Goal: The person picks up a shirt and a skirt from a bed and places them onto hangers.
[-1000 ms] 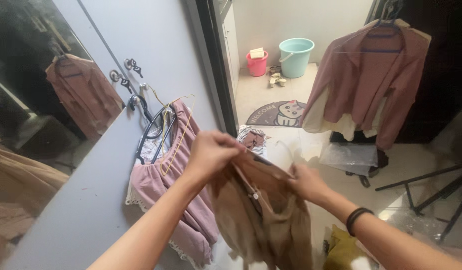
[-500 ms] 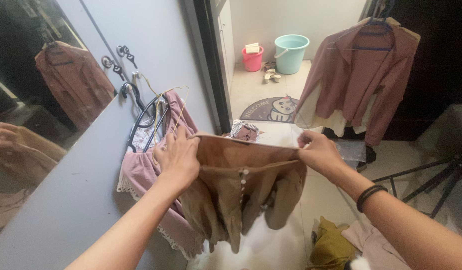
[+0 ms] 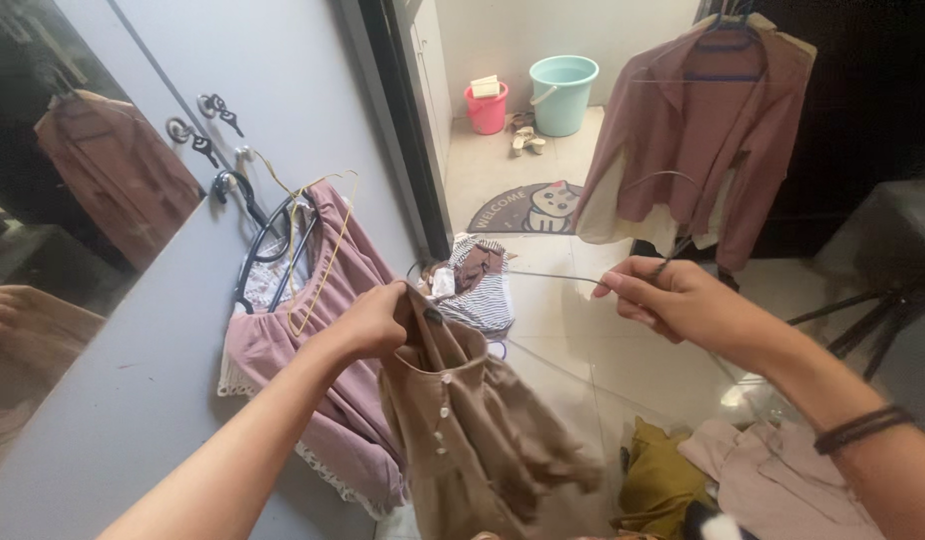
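Tan buttoned blouse point(image 3: 473, 420) hangs bunched by its neckline from our left hand point(image 3: 378, 320); our right hand point(image 3: 673, 298), well apart, pinches a thin wire hanger point(image 3: 623, 235), keeping both free to meet.

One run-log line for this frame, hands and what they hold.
left hand: grips brown buttoned top at neckline | right hand: holds thin wire hanger | nearby: pink garment hung on cabinet door

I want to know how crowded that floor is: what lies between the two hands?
In the head view, a striped garment lies heaped on the floor between the left hand and right hand.
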